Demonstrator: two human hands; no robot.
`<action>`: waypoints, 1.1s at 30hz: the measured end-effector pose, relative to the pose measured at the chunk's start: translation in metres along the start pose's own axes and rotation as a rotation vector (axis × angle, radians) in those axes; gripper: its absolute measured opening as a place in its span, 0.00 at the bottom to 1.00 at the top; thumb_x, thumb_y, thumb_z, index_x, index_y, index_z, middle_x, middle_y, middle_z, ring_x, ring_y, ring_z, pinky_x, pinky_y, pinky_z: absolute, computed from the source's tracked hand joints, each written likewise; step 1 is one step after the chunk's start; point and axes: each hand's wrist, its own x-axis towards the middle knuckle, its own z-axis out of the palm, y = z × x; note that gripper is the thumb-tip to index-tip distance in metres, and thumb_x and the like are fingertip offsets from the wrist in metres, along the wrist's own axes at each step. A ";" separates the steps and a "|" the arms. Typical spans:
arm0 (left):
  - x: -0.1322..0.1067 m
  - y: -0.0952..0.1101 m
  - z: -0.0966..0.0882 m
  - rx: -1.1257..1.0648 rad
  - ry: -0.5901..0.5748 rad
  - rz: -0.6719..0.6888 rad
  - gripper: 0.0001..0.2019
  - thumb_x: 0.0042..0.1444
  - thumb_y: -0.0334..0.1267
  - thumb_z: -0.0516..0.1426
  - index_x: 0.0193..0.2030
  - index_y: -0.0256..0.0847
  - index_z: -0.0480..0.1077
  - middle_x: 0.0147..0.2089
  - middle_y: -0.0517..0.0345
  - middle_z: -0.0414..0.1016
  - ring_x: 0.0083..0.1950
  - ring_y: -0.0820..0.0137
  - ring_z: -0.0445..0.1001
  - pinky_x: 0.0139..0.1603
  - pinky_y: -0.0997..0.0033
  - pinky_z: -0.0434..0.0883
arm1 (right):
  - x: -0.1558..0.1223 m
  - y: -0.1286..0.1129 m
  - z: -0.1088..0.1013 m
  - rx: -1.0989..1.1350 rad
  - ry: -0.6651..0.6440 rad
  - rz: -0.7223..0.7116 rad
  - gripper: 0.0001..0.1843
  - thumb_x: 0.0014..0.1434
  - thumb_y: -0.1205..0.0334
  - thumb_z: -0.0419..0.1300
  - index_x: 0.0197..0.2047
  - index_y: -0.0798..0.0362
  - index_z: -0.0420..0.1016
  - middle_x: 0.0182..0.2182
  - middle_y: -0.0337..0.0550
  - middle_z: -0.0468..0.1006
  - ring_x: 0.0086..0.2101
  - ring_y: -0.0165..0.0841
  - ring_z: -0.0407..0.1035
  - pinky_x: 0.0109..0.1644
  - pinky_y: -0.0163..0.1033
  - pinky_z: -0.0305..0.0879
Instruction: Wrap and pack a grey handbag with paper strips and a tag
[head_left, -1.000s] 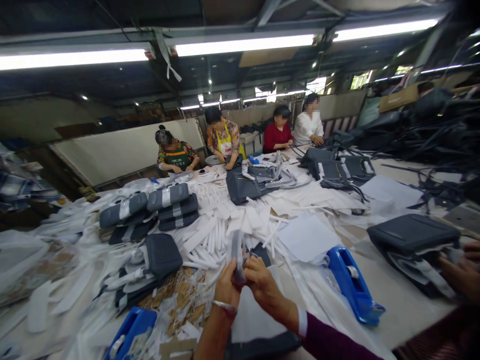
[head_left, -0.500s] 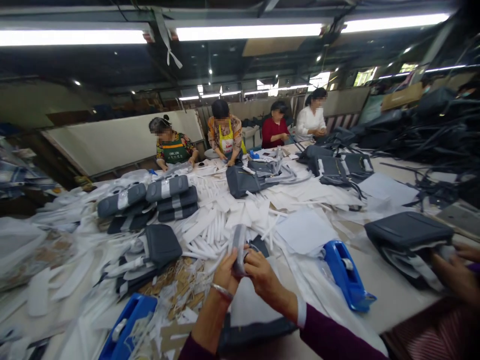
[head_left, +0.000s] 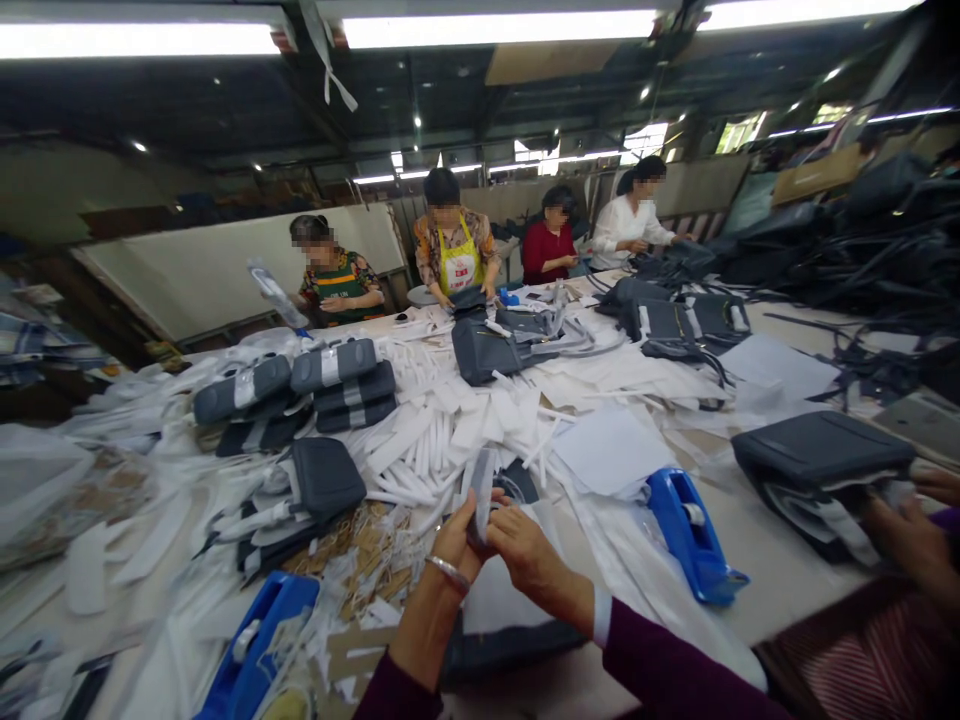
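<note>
My left hand [head_left: 453, 545] and my right hand [head_left: 523, 547] are raised together over the table's near edge. Both are closed on a narrow grey strap piece wrapped in white foam [head_left: 481, 492], which stands upright between them. A bangle sits on my left wrist. A flat dark bag part [head_left: 510, 645] lies on the table under my forearms. White foam strips [head_left: 439, 450] are heaped just beyond my hands.
Two blue tape dispensers [head_left: 690, 535] [head_left: 259, 645] flank my hands. Dark grey bags [head_left: 821, 455] [head_left: 322, 480] [head_left: 484, 350] and wrapped handles [head_left: 330, 365] lie across the long table. A neighbour's hands [head_left: 911, 535] work at the right edge. Several workers [head_left: 454, 250] stand at the far side.
My hands stay closed on the strap piece, shifting it only slightly. The view has tipped down a little. At the far left a worker has lifted a clear plastic-wrapped piece.
</note>
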 end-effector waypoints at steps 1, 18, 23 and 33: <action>0.001 0.000 -0.002 0.010 0.012 0.040 0.24 0.46 0.52 0.64 0.43 0.34 0.73 0.41 0.48 0.77 0.40 0.63 0.76 0.38 0.68 0.72 | 0.001 0.001 -0.001 -0.001 -0.009 0.012 0.09 0.57 0.73 0.48 0.32 0.52 0.65 0.34 0.44 0.70 0.39 0.37 0.62 0.46 0.45 0.58; 0.007 -0.029 -0.022 0.265 0.255 0.325 0.23 0.43 0.51 0.66 0.43 0.38 0.75 0.45 0.50 0.77 0.50 0.63 0.73 0.52 0.70 0.68 | -0.006 0.004 0.023 0.645 0.070 0.645 0.11 0.45 0.70 0.58 0.36 0.53 0.69 0.31 0.40 0.70 0.34 0.36 0.65 0.41 0.43 0.65; 0.013 -0.023 -0.033 0.075 0.108 -0.013 0.25 0.45 0.57 0.63 0.38 0.34 0.75 0.38 0.47 0.78 0.38 0.64 0.76 0.39 0.67 0.72 | -0.012 0.001 0.031 0.507 0.085 0.352 0.05 0.51 0.71 0.56 0.30 0.52 0.69 0.35 0.43 0.71 0.41 0.39 0.64 0.51 0.47 0.61; 0.026 -0.039 -0.050 0.226 0.197 0.024 0.27 0.48 0.58 0.60 0.43 0.34 0.75 0.37 0.47 0.78 0.37 0.65 0.76 0.42 0.67 0.71 | -0.017 0.006 0.046 0.608 0.147 0.549 0.07 0.48 0.71 0.55 0.31 0.52 0.68 0.33 0.42 0.71 0.38 0.37 0.66 0.48 0.46 0.64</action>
